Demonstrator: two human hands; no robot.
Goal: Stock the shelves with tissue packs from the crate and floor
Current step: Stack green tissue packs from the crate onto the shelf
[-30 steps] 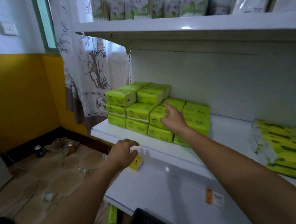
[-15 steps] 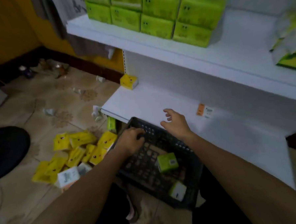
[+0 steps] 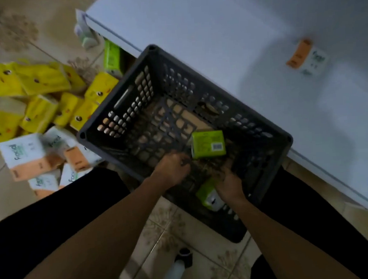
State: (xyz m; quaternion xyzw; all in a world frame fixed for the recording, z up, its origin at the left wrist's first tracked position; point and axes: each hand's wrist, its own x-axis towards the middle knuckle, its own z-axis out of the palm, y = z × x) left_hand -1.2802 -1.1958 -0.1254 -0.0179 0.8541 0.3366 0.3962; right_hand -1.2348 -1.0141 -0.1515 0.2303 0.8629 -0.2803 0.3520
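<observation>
While crate [image 3: 110, 100] holds two packs | left hand [image 3: 173, 168]: fingers curled, empty, beside upper pack [image 3: 207, 143] | right hand [image 3: 229, 185]: on lower pack [image 3: 206, 194], grip indiscernible | advise: clasp across width, lift together.

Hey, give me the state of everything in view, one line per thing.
crate: on floor, nearly empty
left hand: in crate, fingers curled, grip unclear
right hand: in crate, grip unclear
upper green pack: lying in crate
lower green pack: in crate, against right hand
yellow packs: heaped on floor
shelf: holds one white-orange pack
</observation>
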